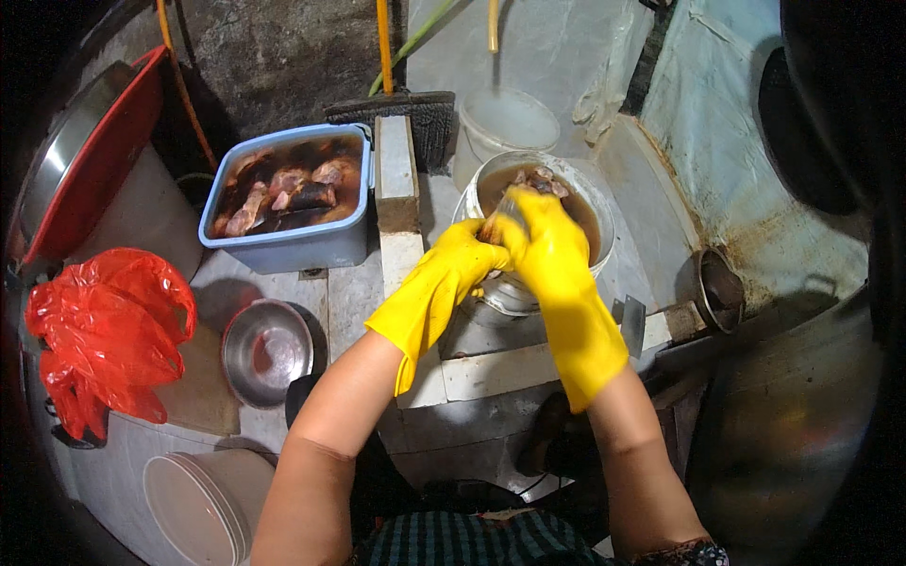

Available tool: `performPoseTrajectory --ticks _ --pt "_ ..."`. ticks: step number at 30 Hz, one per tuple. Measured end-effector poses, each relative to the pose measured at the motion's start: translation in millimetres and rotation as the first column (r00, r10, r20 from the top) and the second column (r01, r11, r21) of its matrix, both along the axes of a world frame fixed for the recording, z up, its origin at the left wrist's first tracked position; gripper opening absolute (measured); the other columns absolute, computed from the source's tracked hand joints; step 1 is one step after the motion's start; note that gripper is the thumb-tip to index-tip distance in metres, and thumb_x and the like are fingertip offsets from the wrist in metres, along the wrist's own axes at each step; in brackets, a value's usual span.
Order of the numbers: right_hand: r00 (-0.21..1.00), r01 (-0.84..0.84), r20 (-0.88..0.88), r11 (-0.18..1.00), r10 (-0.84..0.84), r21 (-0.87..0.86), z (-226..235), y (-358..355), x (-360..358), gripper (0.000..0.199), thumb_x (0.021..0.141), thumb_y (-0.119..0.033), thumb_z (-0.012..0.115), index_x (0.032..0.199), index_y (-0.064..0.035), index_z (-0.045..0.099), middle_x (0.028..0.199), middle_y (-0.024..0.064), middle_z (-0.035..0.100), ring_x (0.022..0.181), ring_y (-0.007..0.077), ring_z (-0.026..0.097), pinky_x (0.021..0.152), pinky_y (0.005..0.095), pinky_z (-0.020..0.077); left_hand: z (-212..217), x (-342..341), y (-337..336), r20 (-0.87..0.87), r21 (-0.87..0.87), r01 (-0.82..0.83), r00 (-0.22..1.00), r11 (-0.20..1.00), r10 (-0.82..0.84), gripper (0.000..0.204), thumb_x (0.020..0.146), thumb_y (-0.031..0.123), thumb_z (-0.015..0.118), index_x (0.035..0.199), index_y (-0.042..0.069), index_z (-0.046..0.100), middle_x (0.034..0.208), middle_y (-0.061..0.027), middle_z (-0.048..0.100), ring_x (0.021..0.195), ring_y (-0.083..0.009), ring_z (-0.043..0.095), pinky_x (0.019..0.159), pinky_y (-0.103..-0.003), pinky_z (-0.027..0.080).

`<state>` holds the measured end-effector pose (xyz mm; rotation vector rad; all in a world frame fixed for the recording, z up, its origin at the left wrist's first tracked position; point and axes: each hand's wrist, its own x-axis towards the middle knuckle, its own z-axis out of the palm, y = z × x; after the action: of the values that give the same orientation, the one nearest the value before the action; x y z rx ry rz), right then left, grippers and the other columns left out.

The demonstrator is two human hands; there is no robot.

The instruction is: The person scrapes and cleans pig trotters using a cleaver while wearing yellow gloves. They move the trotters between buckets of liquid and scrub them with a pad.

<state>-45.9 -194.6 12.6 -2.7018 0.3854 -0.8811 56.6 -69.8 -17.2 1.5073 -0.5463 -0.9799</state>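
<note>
Both my hands wear long yellow rubber gloves and meet over a white bucket of murky brown water. My left hand is closed at the bucket's near left rim, around a small brownish piece of meat that is mostly hidden. Above it, my right hand is curled with its fingertips against that piece. Something greyish shows at its fingers, too blurred to name. Beyond the gloves, more meat pieces stick out of the water. To the left, a blue tub holds chunks of raw meat in brown liquid.
A low tiled ledge runs between tub and bucket. Behind stand another white bucket and a broom. On the left are a red plastic bag, a metal bowl and a pale round container. A metal pot leans at right.
</note>
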Motion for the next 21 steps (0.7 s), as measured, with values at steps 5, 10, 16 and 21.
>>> performPoseTrajectory --ticks 5,10,16,21 --pt "0.993 0.106 -0.037 0.993 -0.108 -0.053 -10.0 -27.6 6.1 0.047 0.096 -0.041 0.063 0.133 -0.0131 0.065 0.135 0.02 0.063 0.122 0.0419 0.06 0.103 0.0487 0.0491 5.7 -9.5 1.7 0.136 0.07 -0.01 0.991 0.997 0.001 0.055 0.073 0.015 0.083 0.124 0.003 0.065 0.089 -0.0089 0.07 0.059 -0.0187 0.061 0.051 -0.034 0.051" --pt "0.956 0.259 -0.129 0.964 -0.265 -0.062 3.9 -51.8 32.9 0.048 0.095 -0.04 0.064 0.134 -0.0123 0.063 0.132 0.0209 0.063 0.126 0.0402 0.059 0.104 0.0492 0.0489 11.8 -15.0 -9.7 0.238 0.097 -0.048 0.971 0.994 0.024 0.06 0.072 0.019 0.084 0.126 0.002 0.064 0.095 -0.0104 0.071 0.068 -0.0207 0.065 0.054 -0.034 0.053" --pt "0.996 0.022 0.082 0.999 -0.019 -0.042 -12.2 0.1 3.8 0.045 0.091 -0.035 0.07 0.129 -0.0117 0.067 0.132 0.0205 0.064 0.123 0.0389 0.061 0.102 0.0465 0.0503 -6.7 -3.3 5.9 0.342 0.149 0.001 0.938 0.989 -0.053 0.073 0.072 0.034 0.083 0.135 0.005 0.061 0.123 -0.0214 0.071 0.117 -0.0372 0.067 0.099 -0.04 0.052" --pt "0.921 0.388 -0.109 0.901 -0.373 0.194 9.0 -73.8 37.4 0.054 0.094 -0.041 0.064 0.134 -0.0051 0.063 0.134 0.0241 0.064 0.126 0.0414 0.059 0.107 0.0462 0.0462 8.9 -11.6 0.3 0.313 0.122 -0.036 0.95 0.992 -0.004 0.061 0.073 0.019 0.082 0.128 0.002 0.063 0.102 -0.0139 0.071 0.084 -0.025 0.067 0.072 -0.034 0.053"
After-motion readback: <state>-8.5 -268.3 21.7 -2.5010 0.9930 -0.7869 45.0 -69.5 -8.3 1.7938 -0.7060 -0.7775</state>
